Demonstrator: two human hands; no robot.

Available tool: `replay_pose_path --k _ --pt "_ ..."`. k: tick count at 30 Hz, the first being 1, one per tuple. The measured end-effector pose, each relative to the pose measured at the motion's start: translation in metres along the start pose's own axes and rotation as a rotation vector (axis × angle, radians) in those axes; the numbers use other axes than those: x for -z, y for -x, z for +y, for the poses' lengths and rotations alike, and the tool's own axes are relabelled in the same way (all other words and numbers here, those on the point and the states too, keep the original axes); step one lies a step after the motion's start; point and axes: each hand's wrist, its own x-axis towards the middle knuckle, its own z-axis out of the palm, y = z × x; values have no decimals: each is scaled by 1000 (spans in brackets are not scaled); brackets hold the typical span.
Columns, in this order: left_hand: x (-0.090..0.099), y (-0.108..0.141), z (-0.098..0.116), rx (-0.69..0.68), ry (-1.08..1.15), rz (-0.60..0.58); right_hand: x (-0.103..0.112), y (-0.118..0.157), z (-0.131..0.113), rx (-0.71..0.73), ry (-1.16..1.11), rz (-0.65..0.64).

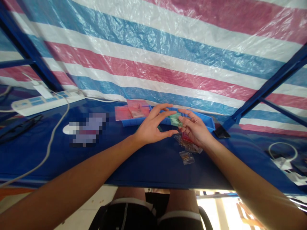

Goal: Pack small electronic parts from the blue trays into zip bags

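Observation:
My right hand point(193, 127) pinches a small green plastic bag point(176, 119) between thumb and fingers, above the front of the blue trays. Close by on its left, my left hand point(154, 126) is open, thumb and fingers apart, with the fingertips near the bag. Whether they touch it I cannot tell. Under my right hand lie a red packet point(188, 138) and several clear bags point(192, 147) of small parts, partly hidden. Nearer to me is one small clear bag point(187, 157) with thin brownish pieces inside.
Pink plastic bags point(137, 109) rest in the left blue tray point(130, 122); another blue tray point(208, 121) stands right. A dark phone-like slab point(221, 128) lies beside it. On the left are a power strip point(45, 102), a loose white cable point(51, 142) and a blurred-out item point(88, 129).

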Motion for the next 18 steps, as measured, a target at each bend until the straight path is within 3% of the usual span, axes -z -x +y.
replay_pose_path --k 5,10,14,18 --pt "1 -1 -3 -85 -65 23 1 0 -2 -108 -57 -38" --pt "1 2 2 132 -83 44 -3 4 -6 -46 26 -106" --pt "1 2 4 236 -4 -16 0 3 -2 47 158 -25" --pt "1 2 2 275 86 -66 16 -8 -3 215 287 168"
